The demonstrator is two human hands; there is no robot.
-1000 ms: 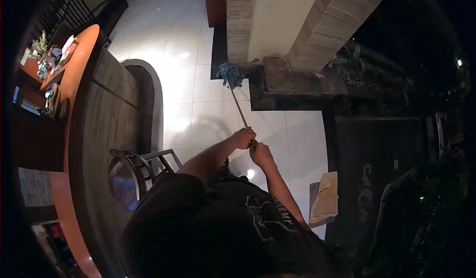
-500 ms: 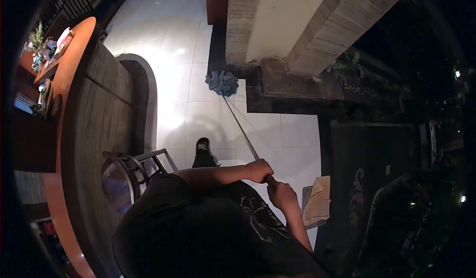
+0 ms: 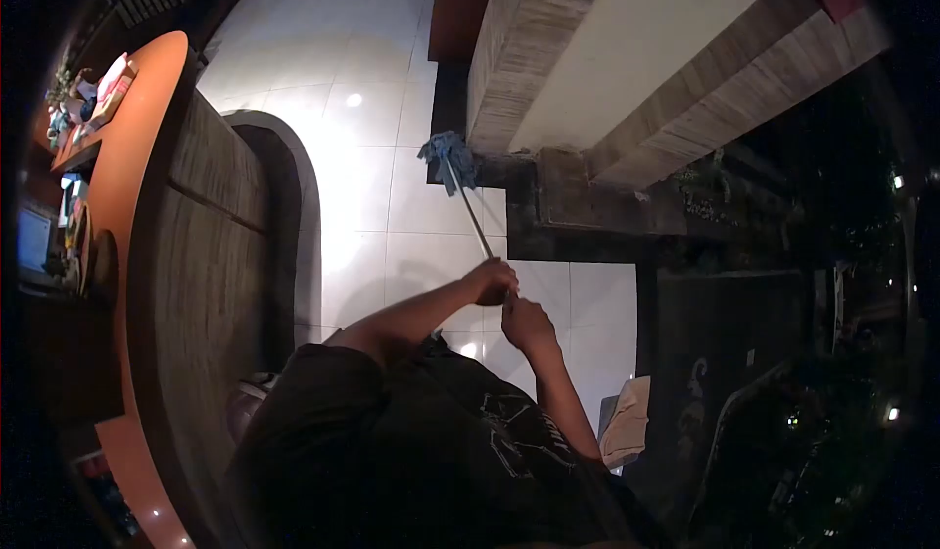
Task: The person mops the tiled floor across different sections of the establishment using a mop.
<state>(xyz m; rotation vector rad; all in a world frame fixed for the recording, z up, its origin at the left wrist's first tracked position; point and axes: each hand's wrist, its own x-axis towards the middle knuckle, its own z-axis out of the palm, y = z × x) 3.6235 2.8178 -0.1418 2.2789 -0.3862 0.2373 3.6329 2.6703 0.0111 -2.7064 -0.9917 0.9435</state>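
A mop's blue-grey head (image 3: 449,157) rests on the white tiles at the corner of the dark border, close to the pillar base. Its thin pale handle (image 3: 472,216) slants down toward my body. My left hand (image 3: 490,282) is wrapped round the handle. Just behind it, my right hand (image 3: 527,324) grips the end of the handle. The two hands are close together in front of my dark shirt.
A curved orange-topped counter (image 3: 147,89) with items on it runs along the left. The stone-clad pillar (image 3: 529,49) rises ahead. A tan cloth (image 3: 627,420) lies at the lower right, beside dark ground. A stool (image 3: 243,407) is partly hidden by my sleeve.
Over the last half second the mop head has gone forward and slightly right, toward the pillar. Both hands have moved forward, still on the handle. The foot seen before is now hidden.
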